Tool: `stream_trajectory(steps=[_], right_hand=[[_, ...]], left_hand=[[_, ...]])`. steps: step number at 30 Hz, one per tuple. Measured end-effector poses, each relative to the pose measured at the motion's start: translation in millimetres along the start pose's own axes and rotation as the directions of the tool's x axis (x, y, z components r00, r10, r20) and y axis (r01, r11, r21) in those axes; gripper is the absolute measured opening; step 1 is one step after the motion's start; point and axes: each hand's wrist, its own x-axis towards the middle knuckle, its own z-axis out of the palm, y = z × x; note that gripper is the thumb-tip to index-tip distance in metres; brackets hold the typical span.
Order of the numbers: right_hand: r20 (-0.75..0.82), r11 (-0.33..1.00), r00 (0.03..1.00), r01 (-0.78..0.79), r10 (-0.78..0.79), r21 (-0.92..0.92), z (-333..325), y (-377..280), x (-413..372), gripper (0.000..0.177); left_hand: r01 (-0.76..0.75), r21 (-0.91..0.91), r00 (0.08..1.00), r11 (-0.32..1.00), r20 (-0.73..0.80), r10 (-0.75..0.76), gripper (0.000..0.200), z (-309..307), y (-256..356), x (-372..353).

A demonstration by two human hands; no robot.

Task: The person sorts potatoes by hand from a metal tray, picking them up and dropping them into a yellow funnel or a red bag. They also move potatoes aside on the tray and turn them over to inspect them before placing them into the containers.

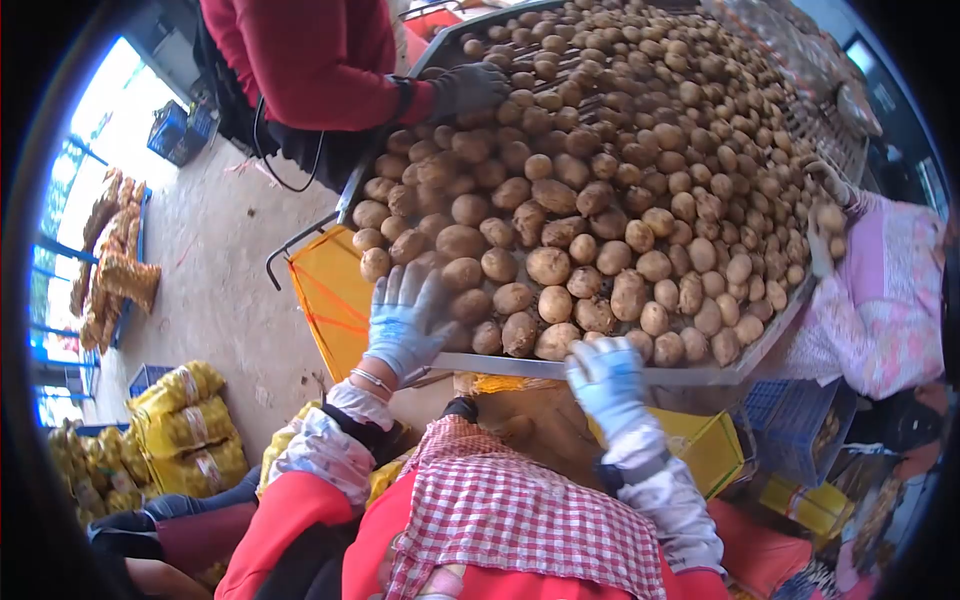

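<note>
Many brown, soil-specked potatoes [548, 266] cover a metal-rimmed sorting table [505, 365] in front of me. My left hand [405, 318], in a pale blue and white glove, rests at the table's near left corner. Its fingers are spread beside the nearest potatoes, and no potato shows in its grasp. My right hand [608, 382], gloved alike, lies over the near rim with fingers stretched toward the potatoes. Nothing visible is held there; its palm is hidden from view.
Across the left side, a co-worker's dark-gloved hand [470, 90] touches potatoes. Another person's sleeve [880, 260] is at the right. A yellow crate [330, 290] hangs by the left corner. Blue crates [800, 425] stand lower right. Filled yellow net sacks [195, 430] are stacked lower left.
</note>
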Motion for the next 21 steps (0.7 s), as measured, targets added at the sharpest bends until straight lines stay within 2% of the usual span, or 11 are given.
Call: stream_trajectory(steps=[3, 5, 7, 8, 9, 11, 13, 15, 17, 18, 21], right_hand=[[0.113, 0.998, 0.993, -0.026, 0.018, 0.064, 8, -34, 28, 0.026], [0.000, 0.975, 1.000, 0.020, -0.021, 0.222, 16, -27, 36, 0.024], [-0.044, 0.974, 0.992, -0.104, 0.115, 0.199, 14, -11, 36, 0.020], [-0.081, 0.975, 0.973, -0.210, 0.216, 0.078, 11, -4, 35, 0.016], [0.055, 0.967, 0.967, -0.246, 0.250, -0.069, 10, -2, 36, 0.017], [0.095, 0.999, 0.995, -0.005, 0.010, -0.048, 17, -13, 35, 0.018], [0.090, 0.954, 0.994, -0.082, 0.059, 0.289, 26, -40, 45, 0.020], [0.133, 0.930, 0.986, -0.137, 0.097, 0.340, 30, -33, 59, 0.023], [-0.093, 0.980, 0.992, -0.065, 0.084, 0.190, 25, -9, 84, 0.026], [-0.119, 0.999, 0.992, -0.053, 0.051, -0.013, 24, 5, 94, 0.032], [0.201, 0.919, 0.967, -0.067, 0.156, -0.388, 39, 8, 120, 0.056]], left_hand=[[0.080, 0.019, 0.997, 0.997, 0.017, -0.081, 0.088, -3, -26, 0], [0.118, 0.042, 0.993, 0.992, 0.021, -0.119, 0.087, -16, -20, 6], [-0.059, -0.197, 0.998, 0.979, 0.004, 0.061, 0.088, -31, 12, 17], [-0.227, -0.189, 0.967, 0.955, -0.156, 0.199, 0.091, -4, 11, 10], [-0.213, -0.203, 0.971, 0.956, -0.155, 0.184, 0.091, -1, 11, 9], [-0.118, -0.135, 0.993, 0.984, -0.045, 0.113, 0.090, 3, 9, 8], [-0.104, -0.119, 0.994, 0.987, -0.035, 0.100, 0.087, -2, -3, 8], [0.056, -0.013, 0.998, 0.998, 0.022, -0.056, 0.085, -9, -17, 14], [0.036, 0.013, 0.997, 0.999, -0.069, -0.036, 0.084, 1, -28, 20], [-0.011, -0.108, 0.998, 0.994, -0.056, 0.005, 0.084, -10, -14, 26], [-0.313, -0.215, 0.943, 0.925, -0.185, 0.276, 0.086, -5, 27, 34]])
